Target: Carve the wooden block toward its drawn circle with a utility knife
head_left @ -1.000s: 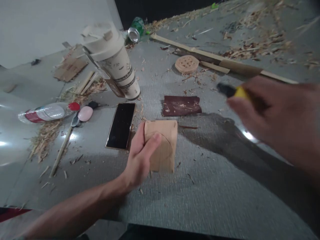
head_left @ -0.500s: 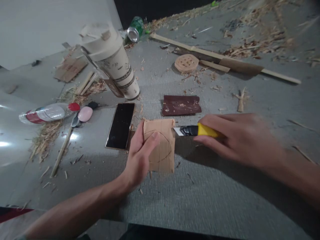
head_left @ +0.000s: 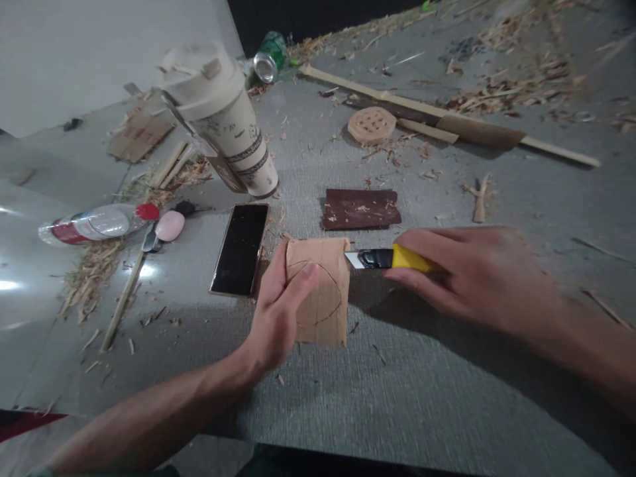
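My left hand point(head_left: 278, 308) grips a tan piece of cardboard point(head_left: 325, 311) by its left side, thumb on top and the other fingers underneath, out of sight. A round outline is drawn on the cardboard, partly covered by the thumb. In my right hand point(head_left: 462, 271) is a yellow and black utility knife point(head_left: 377, 258), its blade out and pointing left. The blade tip meets the upper right edge of the cardboard; how deep it goes I cannot tell. Just beyond lies a dark red-brown curved strip point(head_left: 361, 209).
Left of the cardboard lies a phone point(head_left: 241, 248), with a tumbler point(head_left: 233, 132) behind it. A plastic bottle point(head_left: 94, 224) lies far left. At the back are a green can point(head_left: 269, 56), a patterned wooden coaster point(head_left: 371, 126) and a long stick point(head_left: 358, 83). Shavings point(head_left: 517, 93) litter the table.
Almost nothing differs. The lower edge of the cardboard sits very slightly lower, and the knife stays at its upper right edge in my right hand.
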`<action>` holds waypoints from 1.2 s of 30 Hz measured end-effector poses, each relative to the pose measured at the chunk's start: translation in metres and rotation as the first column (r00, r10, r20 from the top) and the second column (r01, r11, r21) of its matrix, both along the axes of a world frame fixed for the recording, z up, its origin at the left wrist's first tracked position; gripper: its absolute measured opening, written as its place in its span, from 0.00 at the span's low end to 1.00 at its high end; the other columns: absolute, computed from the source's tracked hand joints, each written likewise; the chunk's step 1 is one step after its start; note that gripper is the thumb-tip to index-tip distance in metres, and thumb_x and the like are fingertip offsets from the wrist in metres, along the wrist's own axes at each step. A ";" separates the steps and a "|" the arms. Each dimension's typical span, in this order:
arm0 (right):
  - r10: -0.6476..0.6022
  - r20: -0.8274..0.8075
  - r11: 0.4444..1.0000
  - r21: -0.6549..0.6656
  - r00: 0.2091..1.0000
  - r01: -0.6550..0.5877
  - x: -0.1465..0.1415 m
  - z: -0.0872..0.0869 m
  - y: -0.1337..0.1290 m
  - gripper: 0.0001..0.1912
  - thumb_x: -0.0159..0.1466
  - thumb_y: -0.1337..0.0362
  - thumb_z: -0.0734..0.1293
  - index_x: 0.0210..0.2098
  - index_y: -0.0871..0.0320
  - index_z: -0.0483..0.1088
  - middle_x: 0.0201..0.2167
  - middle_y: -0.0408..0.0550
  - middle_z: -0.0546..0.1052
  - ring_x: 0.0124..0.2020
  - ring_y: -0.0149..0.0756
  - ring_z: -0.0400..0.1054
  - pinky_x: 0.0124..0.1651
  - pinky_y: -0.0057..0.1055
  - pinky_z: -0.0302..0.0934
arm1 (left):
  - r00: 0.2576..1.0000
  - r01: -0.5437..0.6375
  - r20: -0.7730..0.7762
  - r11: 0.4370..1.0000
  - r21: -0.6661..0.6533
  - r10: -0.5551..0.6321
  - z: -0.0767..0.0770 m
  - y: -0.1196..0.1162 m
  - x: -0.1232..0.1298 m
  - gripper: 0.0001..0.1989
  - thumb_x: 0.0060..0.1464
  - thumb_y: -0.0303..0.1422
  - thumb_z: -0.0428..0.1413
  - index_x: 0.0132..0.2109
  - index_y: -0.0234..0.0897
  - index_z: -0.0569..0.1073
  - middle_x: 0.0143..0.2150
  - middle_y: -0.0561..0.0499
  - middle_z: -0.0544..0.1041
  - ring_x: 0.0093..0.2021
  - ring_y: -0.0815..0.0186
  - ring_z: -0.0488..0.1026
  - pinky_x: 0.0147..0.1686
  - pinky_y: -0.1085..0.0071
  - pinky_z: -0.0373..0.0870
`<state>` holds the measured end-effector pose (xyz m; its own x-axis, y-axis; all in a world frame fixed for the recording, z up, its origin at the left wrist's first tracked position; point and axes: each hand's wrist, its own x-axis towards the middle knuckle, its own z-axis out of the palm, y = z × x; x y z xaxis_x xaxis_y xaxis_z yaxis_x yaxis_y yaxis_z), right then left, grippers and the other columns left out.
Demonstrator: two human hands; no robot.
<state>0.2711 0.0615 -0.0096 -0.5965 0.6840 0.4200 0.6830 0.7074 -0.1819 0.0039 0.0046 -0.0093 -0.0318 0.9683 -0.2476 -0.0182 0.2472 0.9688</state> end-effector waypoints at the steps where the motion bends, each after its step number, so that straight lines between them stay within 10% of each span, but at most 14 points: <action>1: -0.016 0.007 1.000 -0.004 1.000 0.016 0.000 0.001 -0.001 0.30 0.82 0.39 0.58 0.35 0.54 0.74 0.22 0.43 0.73 0.20 0.34 0.61 0.25 0.33 0.47 | 1.000 0.006 0.004 1.000 -0.008 -0.006 0.000 -0.001 0.000 0.15 0.72 0.45 0.62 0.58 0.44 0.79 0.56 0.46 0.84 0.58 0.50 0.78 0.65 0.52 0.73; 36: -0.062 0.029 0.998 0.000 0.998 0.062 -0.002 0.004 -0.004 0.32 0.82 0.39 0.56 0.34 0.53 0.74 0.22 0.43 0.73 0.20 0.34 0.61 0.25 0.34 0.45 | 0.999 -0.008 0.049 1.000 -0.015 0.009 -0.004 -0.004 -0.001 0.17 0.72 0.45 0.63 0.61 0.44 0.79 0.57 0.47 0.84 0.57 0.51 0.80 0.61 0.55 0.76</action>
